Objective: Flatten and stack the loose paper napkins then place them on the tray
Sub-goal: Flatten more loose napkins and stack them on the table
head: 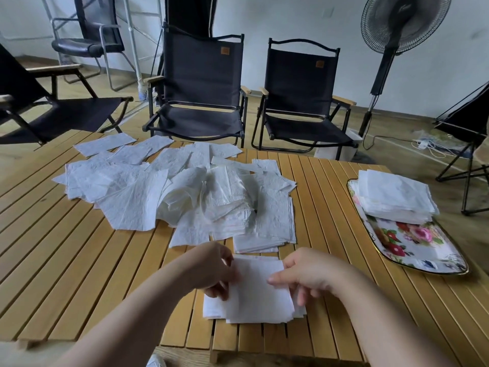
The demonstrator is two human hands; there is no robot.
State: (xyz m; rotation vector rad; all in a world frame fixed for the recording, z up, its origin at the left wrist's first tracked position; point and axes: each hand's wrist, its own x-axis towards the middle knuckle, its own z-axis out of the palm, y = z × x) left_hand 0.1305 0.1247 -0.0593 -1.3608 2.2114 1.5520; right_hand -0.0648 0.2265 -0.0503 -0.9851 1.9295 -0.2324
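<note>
Brown tags on the chair backs, too small to read. Both forearms come in from the near edge. Left hand and right hand each pinch one side edge of a flat napkin, fingers curled round it. It sits over a small stack near the desk front. Loose napkins are heaped mid-desk. Floral tray at the right, with a napkin pile on its far end.

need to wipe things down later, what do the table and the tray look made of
The table: likely wood or bamboo, honey-coloured with a slight sheen; it shows parallel slats with gaps between. The tray: hard and glossy, maybe melamine or enamelled metal, with printed flowers and a gold rim; which one is unclear.
</note>
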